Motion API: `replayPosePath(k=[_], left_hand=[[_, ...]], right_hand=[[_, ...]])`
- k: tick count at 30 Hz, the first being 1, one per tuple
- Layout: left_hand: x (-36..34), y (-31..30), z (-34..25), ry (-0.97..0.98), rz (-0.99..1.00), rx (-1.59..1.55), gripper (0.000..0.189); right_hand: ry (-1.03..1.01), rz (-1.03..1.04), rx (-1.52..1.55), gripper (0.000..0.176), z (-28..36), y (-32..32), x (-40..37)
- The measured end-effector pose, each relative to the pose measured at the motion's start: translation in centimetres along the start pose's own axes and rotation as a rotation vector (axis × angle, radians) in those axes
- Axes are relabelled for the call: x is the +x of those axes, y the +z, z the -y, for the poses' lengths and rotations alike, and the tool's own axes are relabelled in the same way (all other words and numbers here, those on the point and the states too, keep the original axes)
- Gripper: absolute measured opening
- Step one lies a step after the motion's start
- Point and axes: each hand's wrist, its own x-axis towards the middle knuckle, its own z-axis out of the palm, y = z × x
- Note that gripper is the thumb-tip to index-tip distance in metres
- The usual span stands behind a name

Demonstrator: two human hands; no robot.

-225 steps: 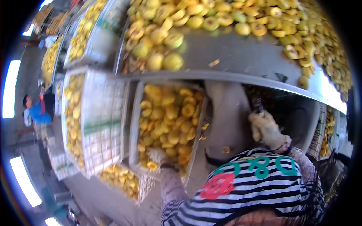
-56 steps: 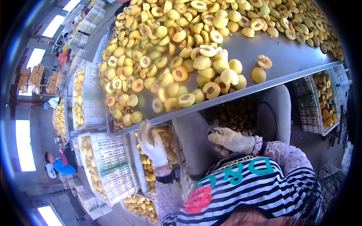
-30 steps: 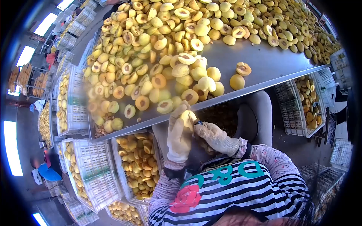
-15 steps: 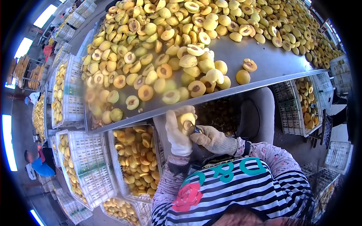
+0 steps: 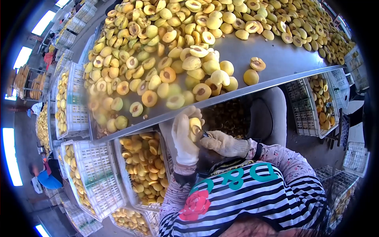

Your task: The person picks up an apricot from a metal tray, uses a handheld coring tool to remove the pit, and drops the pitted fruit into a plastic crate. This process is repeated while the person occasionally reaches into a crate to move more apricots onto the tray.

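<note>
My left hand (image 5: 185, 138), in a pale glove, is wrapped round a yellow fruit half (image 5: 195, 125) just below the table's front edge. My right hand (image 5: 224, 143), also gloved, is closed on a small dark-handled tool (image 5: 205, 134), whose tip meets the right side of the fruit. Above my hands, many halved fruits (image 5: 167, 74) are heaped on the metal table (image 5: 276, 59), some with brown pits or hollows showing.
Crates of fruit halves stand left of my legs, one upright (image 5: 166, 173) and one tilted white crate (image 5: 98, 173). Another crate (image 5: 304, 122) is at the right. A person in blue (image 5: 49, 179) is at the far left.
The view has shifted slightly. My left hand has opened its fingers a little around the fruit, and the tool remains against it.
</note>
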Motion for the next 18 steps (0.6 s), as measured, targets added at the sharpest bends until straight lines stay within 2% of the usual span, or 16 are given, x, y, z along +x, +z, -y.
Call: replayPosePath(k=[1,2,3,6,7,10,16,18], left_hand=[[0.1,0.1,0.3,0.046,0.002,0.026,0.045],[0.2,0.3,0.4,0.094,0.002,0.05,0.044],[0.4,0.3,0.0,-0.104,-0.061,-0.137,0.043],[0.2,0.7,0.3,-0.038,-0.061,-0.071,0.043],[0.3,1.1,-0.1,-0.166,-0.182,-0.23,0.043],[-0.2,1.7,0.1,-0.088,-0.242,-0.185,0.045],[-0.7,1.5,-0.1,-0.001,-0.158,-0.153,0.046],[-0.6,1.3,0.0,0.048,-0.062,-0.106,0.045]], right_hand=[[0.14,0.094,0.285,0.036,0.0,-0.3,-0.4],[0.114,0.071,0.269,0.035,0.1,-0.3,-0.4],[0.093,0.049,0.254,0.035,-0.1,0.1,-0.4],[0.033,-0.066,0.021,0.032,-0.3,-0.1,0.0],[0.015,-0.108,-0.048,0.033,-0.1,0.1,0.1],[-0.04,-0.197,-0.187,0.038,-0.4,0.6,0.0],[-0.119,-0.231,-0.326,0.045,-0.3,1.5,-0.3],[-0.156,-0.23,-0.36,0.048,0.5,1.8,-0.6]])
